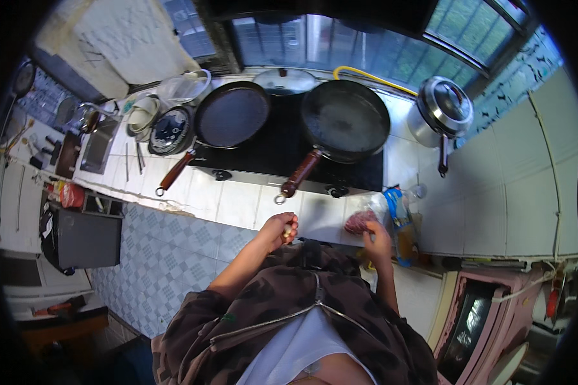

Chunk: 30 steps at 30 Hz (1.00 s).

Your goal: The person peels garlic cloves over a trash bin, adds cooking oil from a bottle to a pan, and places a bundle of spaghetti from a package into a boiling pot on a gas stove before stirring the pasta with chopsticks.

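My left hand [280, 229] is curled around a small pale piece of food [287, 231], just below the ringed handle of the deep frying pan [346, 120]. At a plastic bag [359, 222] of small reddish-brown items near the counter's front edge is my right hand [378, 240], its fingertips touching the bag's right side; whether they grip it cannot be told. The deep pan stands on the right of the black stove [282, 139], with a cloudy film or liquid in its bottom. A flatter frying pan [232, 114] stands on the left.
Right of the stove is a lidded steel pot [444, 108]. A blue and clear package [399, 209] lies beside the bag. A glass lid [285, 81] rests behind the pans. Bowls [143, 114] and a patterned dish [170, 131] stand left, near the sink [99, 144]. Both pan handles stick out over the counter.
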Motion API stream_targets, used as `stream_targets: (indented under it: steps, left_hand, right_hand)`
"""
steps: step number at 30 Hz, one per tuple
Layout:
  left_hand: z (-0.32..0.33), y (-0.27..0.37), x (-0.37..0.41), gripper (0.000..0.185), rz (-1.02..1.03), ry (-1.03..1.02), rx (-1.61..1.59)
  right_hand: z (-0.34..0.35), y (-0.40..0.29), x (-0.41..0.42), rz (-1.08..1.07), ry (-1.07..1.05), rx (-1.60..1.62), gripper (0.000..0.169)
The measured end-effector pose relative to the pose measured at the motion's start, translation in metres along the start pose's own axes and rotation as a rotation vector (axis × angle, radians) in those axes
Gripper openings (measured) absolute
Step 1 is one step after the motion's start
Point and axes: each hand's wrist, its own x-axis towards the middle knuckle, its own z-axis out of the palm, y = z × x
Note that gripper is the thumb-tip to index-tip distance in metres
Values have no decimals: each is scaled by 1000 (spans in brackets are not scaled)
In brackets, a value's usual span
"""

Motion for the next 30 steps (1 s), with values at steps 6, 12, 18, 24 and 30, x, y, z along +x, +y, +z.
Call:
stream_targets:
  steps: [6,12,18,24,30]
  left_hand:
    - [-67,15,20,13,-36,-23,-177]
    - [-97,17,21,12,-23,-31,-235]
    - [-126,19,6,30,25,39,-135]
    - [-104,20,-2,15,27,36,177]
    - [-85,6,1,19,-66,-149,351]
  right_hand:
    - [16,-17,-11,168,-79,-20,18]
    - [39,-48,-8,32,-115,-72,13]
    - [62,-43,4,73,-98,-39,19]
    - [58,-9,-17,343,-86,-67,27]
    - [76,29,-89,609,-345,-222,34]
